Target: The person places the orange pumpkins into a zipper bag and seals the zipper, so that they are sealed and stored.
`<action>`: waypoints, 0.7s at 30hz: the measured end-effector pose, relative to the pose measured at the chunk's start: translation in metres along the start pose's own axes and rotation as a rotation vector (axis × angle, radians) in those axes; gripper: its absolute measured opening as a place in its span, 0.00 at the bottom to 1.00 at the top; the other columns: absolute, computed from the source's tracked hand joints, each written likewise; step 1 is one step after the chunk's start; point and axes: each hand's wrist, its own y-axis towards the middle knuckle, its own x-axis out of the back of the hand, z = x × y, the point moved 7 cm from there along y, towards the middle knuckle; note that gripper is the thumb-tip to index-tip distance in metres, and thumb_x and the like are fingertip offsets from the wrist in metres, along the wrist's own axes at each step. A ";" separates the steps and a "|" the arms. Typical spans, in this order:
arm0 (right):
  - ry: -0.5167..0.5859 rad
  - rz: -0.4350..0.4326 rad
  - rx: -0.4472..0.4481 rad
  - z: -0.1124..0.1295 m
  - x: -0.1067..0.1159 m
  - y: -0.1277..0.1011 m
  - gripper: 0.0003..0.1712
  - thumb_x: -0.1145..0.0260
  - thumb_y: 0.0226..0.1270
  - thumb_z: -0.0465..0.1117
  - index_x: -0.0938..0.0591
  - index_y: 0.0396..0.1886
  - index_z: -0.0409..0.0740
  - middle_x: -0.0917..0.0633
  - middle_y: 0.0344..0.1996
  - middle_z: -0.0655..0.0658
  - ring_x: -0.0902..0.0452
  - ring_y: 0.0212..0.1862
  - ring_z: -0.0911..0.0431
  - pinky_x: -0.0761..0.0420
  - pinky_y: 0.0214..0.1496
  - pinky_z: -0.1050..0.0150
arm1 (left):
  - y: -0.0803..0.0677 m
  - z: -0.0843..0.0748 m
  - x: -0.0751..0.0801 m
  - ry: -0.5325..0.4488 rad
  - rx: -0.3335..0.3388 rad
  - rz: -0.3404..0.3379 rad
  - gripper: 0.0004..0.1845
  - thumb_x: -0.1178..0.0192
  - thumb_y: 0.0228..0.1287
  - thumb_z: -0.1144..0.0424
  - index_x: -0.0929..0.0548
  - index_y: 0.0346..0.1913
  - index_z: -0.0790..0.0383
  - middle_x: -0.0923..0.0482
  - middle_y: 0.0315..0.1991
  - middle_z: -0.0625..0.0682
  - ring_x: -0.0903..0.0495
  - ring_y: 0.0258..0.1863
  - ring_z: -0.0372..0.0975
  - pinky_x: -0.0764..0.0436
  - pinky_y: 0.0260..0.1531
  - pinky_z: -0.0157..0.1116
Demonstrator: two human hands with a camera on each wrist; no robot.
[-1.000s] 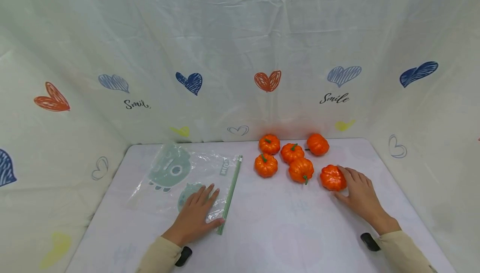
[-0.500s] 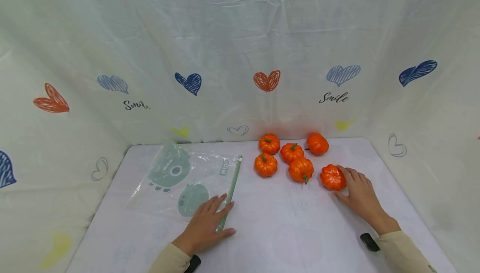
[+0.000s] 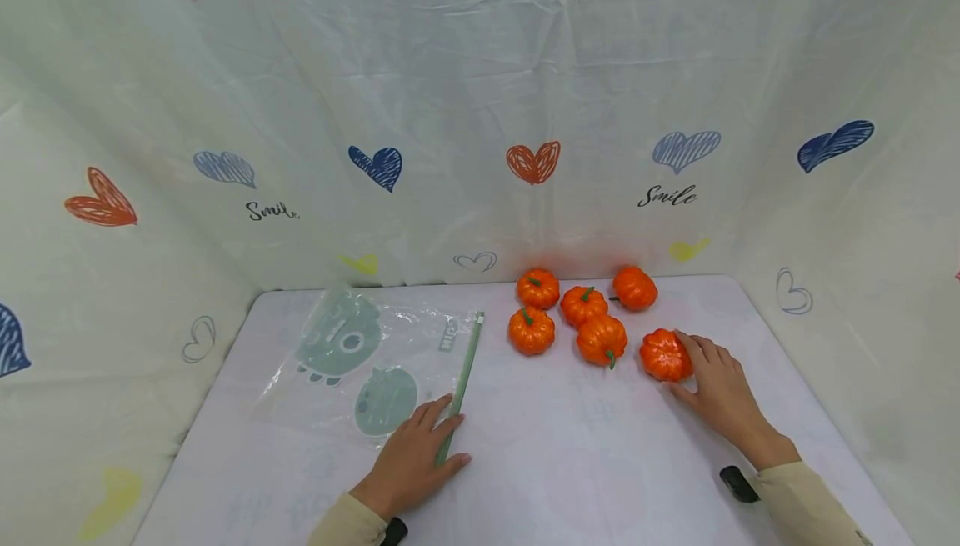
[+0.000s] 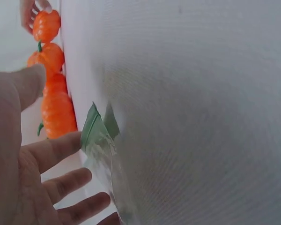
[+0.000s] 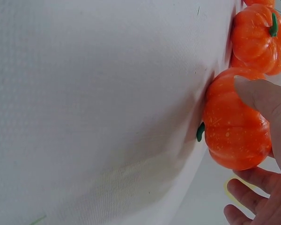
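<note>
Item one, at 9 o'clock on the white table (image 3: 570, 463): a clear zip bag (image 3: 367, 358) printed with green cartoon figures lay flat, its green zip strip (image 3: 463, 375) running along its 3 o'clock edge. The left hand (image 3: 414, 461) rested flat on the bag's near corner, fingers straight and spread over the strip, gripping nothing.

Item two, at 12 o'clock: five small orange pumpkins (image 3: 581, 313) with green stems stood clustered near the heart-printed backdrop (image 3: 480, 112).

Item three, at 2 o'clock: a sixth pumpkin (image 3: 665, 355) sat just beside the cluster. The right hand (image 3: 718, 394) cupped it from its 3 o'clock side, thumb and fingers curled round it, with the pumpkin resting on the table.
</note>
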 end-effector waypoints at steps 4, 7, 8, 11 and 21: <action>0.012 -0.004 -0.002 -0.001 0.000 0.001 0.51 0.16 0.53 0.37 0.32 0.73 0.27 0.28 0.61 0.22 0.33 0.61 0.27 0.33 0.66 0.24 | 0.001 0.003 -0.001 -0.035 0.039 -0.026 0.30 0.36 0.74 0.45 0.20 0.68 0.62 0.30 0.74 0.59 0.29 0.72 0.53 0.22 0.66 0.53; 0.013 -0.009 -0.002 -0.002 0.000 0.001 0.51 0.16 0.53 0.37 0.32 0.73 0.27 0.28 0.61 0.22 0.33 0.61 0.27 0.33 0.65 0.25 | 0.001 0.003 0.001 -0.065 0.057 -0.066 0.27 0.36 0.75 0.49 0.21 0.66 0.65 0.27 0.71 0.60 0.28 0.71 0.53 0.23 0.67 0.52; 0.012 -0.010 -0.002 -0.002 0.000 0.001 0.51 0.16 0.53 0.37 0.32 0.73 0.27 0.28 0.61 0.22 0.33 0.61 0.27 0.33 0.65 0.25 | 0.000 0.003 0.002 -0.074 0.060 -0.082 0.26 0.36 0.76 0.52 0.21 0.66 0.66 0.25 0.69 0.61 0.27 0.71 0.53 0.23 0.67 0.52; 0.011 -0.014 -0.003 -0.003 -0.001 0.001 0.51 0.16 0.53 0.36 0.32 0.73 0.27 0.28 0.61 0.22 0.33 0.61 0.26 0.33 0.65 0.24 | 0.000 0.001 0.006 -0.086 0.061 -0.140 0.20 0.39 0.77 0.59 0.20 0.63 0.69 0.22 0.64 0.61 0.24 0.67 0.53 0.23 0.66 0.52; -0.003 0.011 -0.008 -0.003 -0.004 0.002 0.52 0.16 0.54 0.38 0.33 0.74 0.28 0.28 0.62 0.22 0.33 0.61 0.26 0.31 0.65 0.25 | 0.004 -0.001 0.013 0.016 0.091 -0.262 0.12 0.33 0.67 0.74 0.14 0.52 0.68 0.14 0.53 0.59 0.16 0.54 0.51 0.15 0.51 0.51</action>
